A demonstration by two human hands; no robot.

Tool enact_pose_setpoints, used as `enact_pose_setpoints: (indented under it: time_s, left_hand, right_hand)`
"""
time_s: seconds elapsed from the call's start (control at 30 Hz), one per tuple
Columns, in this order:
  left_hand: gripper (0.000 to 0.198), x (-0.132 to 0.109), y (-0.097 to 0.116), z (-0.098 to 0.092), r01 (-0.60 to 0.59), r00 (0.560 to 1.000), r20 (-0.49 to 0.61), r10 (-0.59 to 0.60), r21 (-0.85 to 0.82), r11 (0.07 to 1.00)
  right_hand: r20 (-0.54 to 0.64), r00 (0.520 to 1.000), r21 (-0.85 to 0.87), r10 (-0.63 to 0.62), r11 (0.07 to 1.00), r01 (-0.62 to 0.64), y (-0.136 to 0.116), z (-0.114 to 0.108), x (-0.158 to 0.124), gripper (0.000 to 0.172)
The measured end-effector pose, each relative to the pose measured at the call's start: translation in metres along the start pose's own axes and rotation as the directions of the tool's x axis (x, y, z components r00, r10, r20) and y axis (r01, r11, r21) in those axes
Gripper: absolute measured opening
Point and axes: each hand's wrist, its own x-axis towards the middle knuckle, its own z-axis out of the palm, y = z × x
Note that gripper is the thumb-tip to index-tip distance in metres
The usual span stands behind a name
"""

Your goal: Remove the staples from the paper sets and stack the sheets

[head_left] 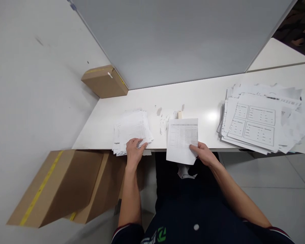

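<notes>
My right hand [204, 153] pinches the lower right edge of a printed sheet of paper [179, 145], thumb on top. The sheet bears a table of small text and reaches past the front edge of the white table. My left hand [135, 151] rests on the near side of a loose paper stack [132, 125], its thumb apart from the slightly bent fingers. Behind the held sheet, a small beige block [180, 115] partly shows.
A large untidy paper pile [256, 118] lies at the right of the white table [205, 91]. One cardboard box [105, 83] stands at the back left corner. Larger cardboard boxes [63, 183] sit below the table's left end. A grey panel [173, 40] borders the back.
</notes>
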Motion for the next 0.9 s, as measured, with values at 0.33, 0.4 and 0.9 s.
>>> enact_pose_setpoints:
  time_s: [0.33, 0.4, 0.9]
  left_hand:
    - [0.035, -0.003, 0.013, 0.013, 0.039, 0.995, -0.095, -0.020, 0.203, 0.978]
    - [0.034, -0.004, 0.013, 0.016, 0.009, 0.991, -0.130, 0.025, 0.254, 0.967]
    - [0.014, -0.031, 0.072, 0.006, -0.574, 0.807, -0.184, 0.561, -0.017, 0.819]
  right_hand:
    - [-0.027, 1.000, -0.036, -0.005, 0.999, 0.004, -0.009, 0.006, -0.006, 0.033]
    - [-0.021, 1.000, -0.033, -0.010, 0.999, 0.009, -0.008, 0.006, -0.005, 0.034]
    - [-0.017, 1.000, -0.007, -0.016, 1.000, 0.016, -0.009, 0.006, -0.003, 0.037]
